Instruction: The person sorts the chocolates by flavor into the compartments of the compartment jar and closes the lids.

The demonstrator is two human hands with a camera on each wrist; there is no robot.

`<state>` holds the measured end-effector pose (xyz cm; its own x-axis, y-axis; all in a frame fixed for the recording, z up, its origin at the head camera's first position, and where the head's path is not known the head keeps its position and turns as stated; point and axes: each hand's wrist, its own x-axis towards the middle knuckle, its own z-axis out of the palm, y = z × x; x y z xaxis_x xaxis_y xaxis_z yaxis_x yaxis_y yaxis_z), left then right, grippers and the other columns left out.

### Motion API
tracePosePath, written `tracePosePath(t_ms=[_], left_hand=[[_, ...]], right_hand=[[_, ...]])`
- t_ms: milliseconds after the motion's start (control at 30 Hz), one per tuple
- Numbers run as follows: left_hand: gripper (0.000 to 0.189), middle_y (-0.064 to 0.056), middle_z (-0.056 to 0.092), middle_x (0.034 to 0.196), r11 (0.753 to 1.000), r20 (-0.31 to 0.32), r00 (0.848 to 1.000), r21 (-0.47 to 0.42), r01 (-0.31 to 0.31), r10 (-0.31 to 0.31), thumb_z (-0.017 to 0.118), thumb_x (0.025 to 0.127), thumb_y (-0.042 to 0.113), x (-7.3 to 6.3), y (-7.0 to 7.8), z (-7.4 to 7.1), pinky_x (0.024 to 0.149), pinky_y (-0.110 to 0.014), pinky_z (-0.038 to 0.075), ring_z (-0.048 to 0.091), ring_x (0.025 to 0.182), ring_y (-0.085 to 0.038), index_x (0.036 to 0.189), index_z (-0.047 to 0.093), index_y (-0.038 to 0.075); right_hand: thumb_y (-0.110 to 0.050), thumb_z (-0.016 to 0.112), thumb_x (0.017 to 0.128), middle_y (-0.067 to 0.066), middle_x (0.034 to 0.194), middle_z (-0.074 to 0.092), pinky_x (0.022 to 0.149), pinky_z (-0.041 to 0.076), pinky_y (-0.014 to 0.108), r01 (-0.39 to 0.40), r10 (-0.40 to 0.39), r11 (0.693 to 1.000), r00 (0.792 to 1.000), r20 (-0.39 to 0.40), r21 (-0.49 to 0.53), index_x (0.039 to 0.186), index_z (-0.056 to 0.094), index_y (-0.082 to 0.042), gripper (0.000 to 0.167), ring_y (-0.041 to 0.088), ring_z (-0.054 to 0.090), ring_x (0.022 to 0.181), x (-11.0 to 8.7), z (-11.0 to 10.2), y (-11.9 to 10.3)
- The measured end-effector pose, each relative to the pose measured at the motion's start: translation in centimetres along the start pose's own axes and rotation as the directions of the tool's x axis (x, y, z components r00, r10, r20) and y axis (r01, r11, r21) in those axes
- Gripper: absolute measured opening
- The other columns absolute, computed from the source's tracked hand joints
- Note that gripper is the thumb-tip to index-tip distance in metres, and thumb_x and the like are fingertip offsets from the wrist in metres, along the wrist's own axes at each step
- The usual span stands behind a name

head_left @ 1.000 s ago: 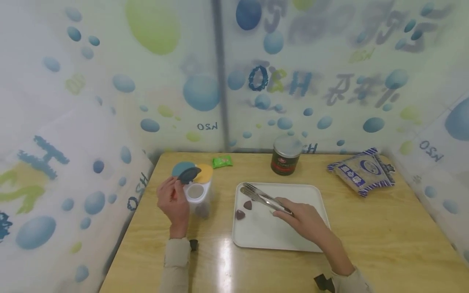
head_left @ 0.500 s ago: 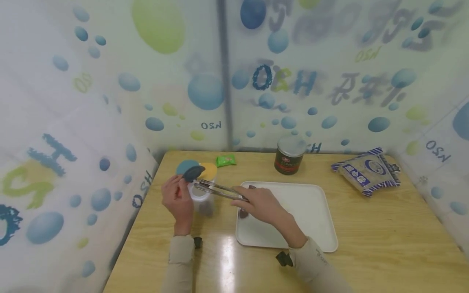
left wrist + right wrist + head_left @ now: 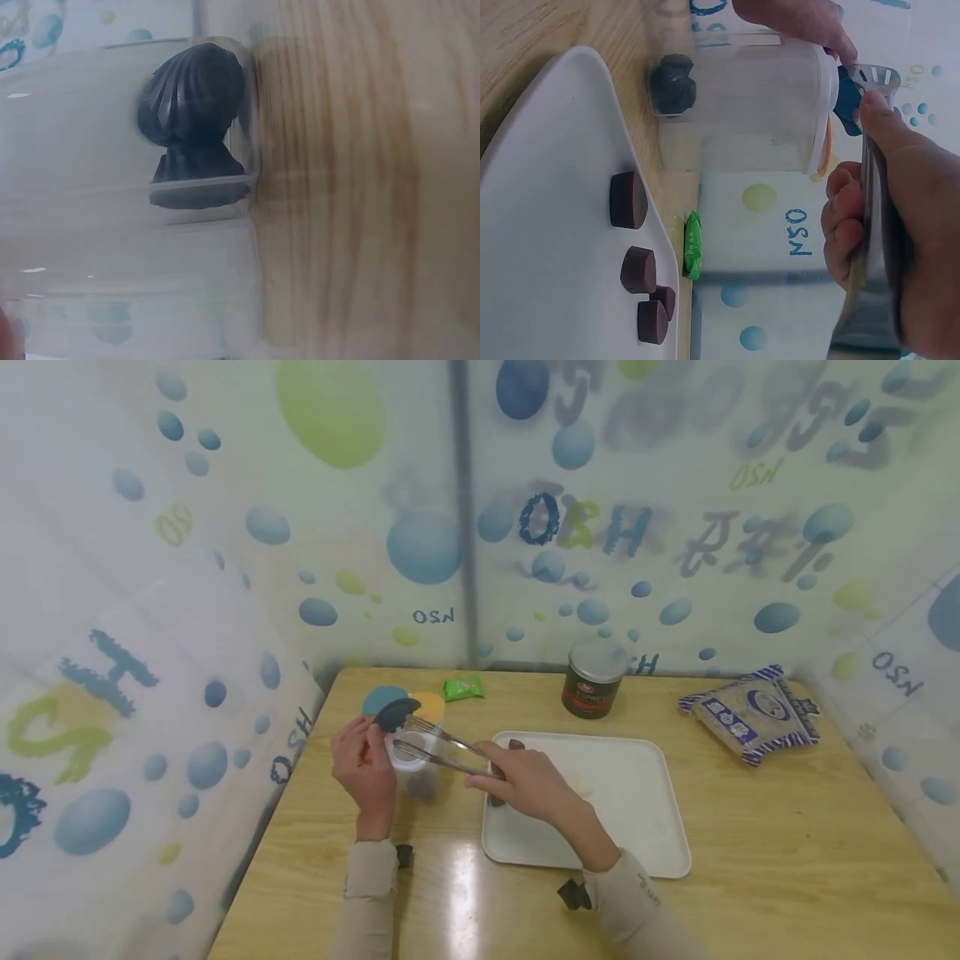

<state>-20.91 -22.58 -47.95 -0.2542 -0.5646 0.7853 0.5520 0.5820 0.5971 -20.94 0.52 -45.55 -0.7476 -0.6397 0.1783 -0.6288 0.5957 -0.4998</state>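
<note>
A clear container [image 3: 742,97] stands at the left, with a white top and coloured flap lids. My left hand [image 3: 365,768] pinches its raised dark lid [image 3: 395,715], leaving a round opening below. My right hand [image 3: 528,778] grips metal tongs [image 3: 450,753], their tips spread at this opening with nothing seen between them. Inside the container, dark chocolates [image 3: 193,97] lie at the bottom, one with a ribbed, shell-like shape. Several brown chocolates [image 3: 639,270] sit on the white tray [image 3: 600,835], near its left side, partly hidden by my right hand in the head view.
A small green packet [image 3: 463,687] lies behind the container. At the back of the wooden table [image 3: 787,843] stands a dark espresso tin [image 3: 592,681] with a silvery lid. A blue and white bag [image 3: 750,714] lies at the back right. Printed walls enclose the table.
My right hand has carried the tongs left from the tray to the container's opening. A dark piece at their tips half a second ago no longer shows there, and the tips have spread.
</note>
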Motion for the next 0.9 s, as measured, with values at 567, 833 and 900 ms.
tracePosePath(t_ms=[567, 833, 900], left_hand=[[0.012, -0.031, 0.07, 0.08, 0.999, -0.013, 1.0, 0.037, 0.026, -0.026, 0.061, 0.084, -0.017, 0.0, 0.1, 0.1, 0.094, -0.03, 0.048, 0.064, 0.089, -0.05, 0.073, 0.068, -0.016], [0.013, -0.03, 0.071, 0.082, 0.998, -0.009, 0.999, 0.039, 0.038, -0.038, 0.061, 0.086, -0.013, -0.3, 0.0, 0.0, 0.095, -0.029, 0.048, 0.064, 0.091, -0.048, 0.075, 0.068, -0.015], [0.012, -0.03, 0.071, 0.082, 0.999, -0.011, 0.999, 0.032, 0.036, -0.036, 0.061, 0.086, -0.013, -0.3, -0.2, 0.0, 0.095, -0.03, 0.048, 0.064, 0.09, -0.047, 0.076, 0.069, -0.015]], right_hand=[[-0.059, 0.07, 0.085, -0.015, 0.075, 0.055, 0.052, 0.041, 0.023, -0.23, 0.234, 0.969, 0.972, -0.03, 0.084, 0.137, 0.053, -0.023, 0.066, 0.003, 0.047, 0.055, -5.6, -2.7, 4.1], [-0.06, 0.066, 0.087, -0.008, 0.082, 0.059, 0.051, 0.041, 0.024, -0.423, 0.426, 0.904, 0.904, -0.049, 0.058, 0.142, 0.048, -0.015, 0.073, 0.006, 0.049, 0.058, -11.4, -3.9, 8.8], [-0.058, 0.067, 0.088, -0.007, 0.08, 0.058, 0.049, 0.04, 0.025, -0.452, 0.457, 0.889, 0.886, -0.076, 0.068, 0.141, 0.048, -0.014, 0.072, 0.007, 0.047, 0.056, -12.9, -4.3, 9.7]])
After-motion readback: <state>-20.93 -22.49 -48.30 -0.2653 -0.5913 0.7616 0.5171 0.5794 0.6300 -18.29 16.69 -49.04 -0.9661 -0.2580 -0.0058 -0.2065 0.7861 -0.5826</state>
